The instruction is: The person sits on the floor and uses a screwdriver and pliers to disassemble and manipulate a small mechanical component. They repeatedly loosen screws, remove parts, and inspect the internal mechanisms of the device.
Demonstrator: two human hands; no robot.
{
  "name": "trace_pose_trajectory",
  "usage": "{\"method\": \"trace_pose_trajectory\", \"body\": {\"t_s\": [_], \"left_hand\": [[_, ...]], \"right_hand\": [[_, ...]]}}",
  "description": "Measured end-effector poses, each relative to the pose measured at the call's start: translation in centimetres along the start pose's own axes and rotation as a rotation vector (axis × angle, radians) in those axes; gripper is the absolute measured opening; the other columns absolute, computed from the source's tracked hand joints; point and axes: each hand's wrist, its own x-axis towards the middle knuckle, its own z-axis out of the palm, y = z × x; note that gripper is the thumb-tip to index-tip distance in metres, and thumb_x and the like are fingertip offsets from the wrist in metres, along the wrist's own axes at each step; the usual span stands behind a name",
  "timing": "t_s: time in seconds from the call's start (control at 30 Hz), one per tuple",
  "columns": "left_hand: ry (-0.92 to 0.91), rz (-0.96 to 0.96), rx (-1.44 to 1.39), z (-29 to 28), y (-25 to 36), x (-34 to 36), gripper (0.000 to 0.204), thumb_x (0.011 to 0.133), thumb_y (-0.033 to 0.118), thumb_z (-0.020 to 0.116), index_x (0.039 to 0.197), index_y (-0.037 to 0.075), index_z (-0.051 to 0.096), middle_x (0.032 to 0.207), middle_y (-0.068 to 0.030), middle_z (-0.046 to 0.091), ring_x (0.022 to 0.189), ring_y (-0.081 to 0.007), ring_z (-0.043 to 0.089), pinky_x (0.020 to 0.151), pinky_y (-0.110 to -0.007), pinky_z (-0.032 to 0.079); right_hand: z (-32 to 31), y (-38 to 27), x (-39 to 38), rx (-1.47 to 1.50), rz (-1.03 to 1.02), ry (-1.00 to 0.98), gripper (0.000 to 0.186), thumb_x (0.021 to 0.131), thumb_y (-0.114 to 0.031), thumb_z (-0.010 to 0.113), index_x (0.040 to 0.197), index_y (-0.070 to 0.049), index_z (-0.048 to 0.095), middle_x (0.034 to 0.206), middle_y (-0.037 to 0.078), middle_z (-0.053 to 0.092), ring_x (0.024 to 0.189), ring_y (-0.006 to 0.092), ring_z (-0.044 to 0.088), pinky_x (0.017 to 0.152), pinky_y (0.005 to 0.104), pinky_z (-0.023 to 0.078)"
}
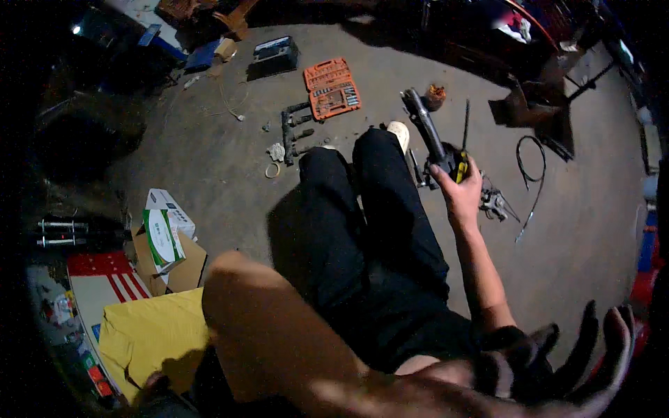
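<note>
My right hand (458, 191) is closed round the near end of a dark, shiny tube-shaped metal part (428, 125), with the thumb along its left side. Within the same hand's reach shows a yellow and black handle (462, 167), with a thin dark rod (467, 118) pointing away above it; whether the hand grips it too is unclear. My left forearm (279, 320) crosses close to the camera, blurred. At the lower right, my left hand (557, 366) is raised with its fingers apart and nothing visible in it. A metal mechanism (495, 203) lies on the floor beside the right hand.
Beyond my legs lie an orange socket set case (333, 89), a black battery (274, 56) and a pronged dark metal part (288, 132). A black cable (533, 177) curls on the right. Cardboard boxes (185, 268) and a yellow cloth-like sheet (153, 327) are at left.
</note>
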Motion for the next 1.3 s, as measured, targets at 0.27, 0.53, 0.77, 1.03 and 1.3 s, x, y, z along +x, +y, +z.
{"method": "trace_pose_trajectory", "body": {"t_s": [0.27,0.53,0.77,1.03,1.3], "left_hand": [[0.072,-0.113,0.158,-2.9,1.1,-2.7,0.037,0.067,0.014,0.069,0.103,0.013,0.061,0.105,-0.0058,0.058,0.093,-0.0240,0.055,0.075,-0.037,0.046],[0.305,-0.498,0.196,2.3,-4.4,-8.1,0.053,0.067,0.025,0.078,0.115,0.010,0.060,0.121,-0.0108,0.053,0.113,-0.0314,0.047,0.094,-0.042,0.039],[0.143,-0.455,0.053,8.4,-6.7,-5.6,0.051,0.066,0.025,0.074,0.113,0.010,0.058,0.114,-0.0100,0.055,0.106,-0.0305,0.051,0.090,-0.042,0.041],[0.359,-0.739,-0.392,12.7,-6.5,-9.6,0.033,0.073,0.019,0.072,0.097,0.001,0.059,0.089,-0.0157,0.061,0.083,-0.0332,0.061,0.070,-0.038,0.049],[0.577,-0.745,0.074,11.4,-4.7,-8.7,0.048,0.057,0.003,0.077,0.103,0.007,0.063,0.093,-0.0109,0.061,0.083,-0.0292,0.059,0.074,-0.038,0.048]], "right_hand": [[-0.5,-1.9,0.1,-0.032,-0.198,-0.004,0.045,0.066,-0.010,0.079,0.102,0.002,0.055,0.086,0.005,0.062,0.071,0.0092,0.058,0.063,0.0229,0.048],[-0.3,-4.0,-1.1,0.011,-0.328,-0.357,0.059,0.061,-0.013,0.084,0.110,0.001,0.054,0.103,0.009,0.063,0.093,0.0142,0.059,0.084,0.0298,0.048],[2.7,-3.0,-0.8,-0.291,-0.611,-0.454,0.068,0.060,-0.017,0.084,0.117,0.001,0.053,0.113,0.015,0.061,0.102,0.0214,0.060,0.088,0.0327,0.047],[7.6,-3.3,0.0,0.032,-0.405,-0.472,0.068,0.061,-0.011,0.081,0.119,0.004,0.049,0.108,0.008,0.058,0.098,0.0170,0.056,0.089,0.0299,0.043],[9.3,-1.9,-1.4,0.427,0.149,-0.478,0.054,0.072,-0.019,0.073,0.116,0.000,0.048,0.099,0.006,0.060,0.088,0.0172,0.058,0.077,0.0304,0.048]]}}
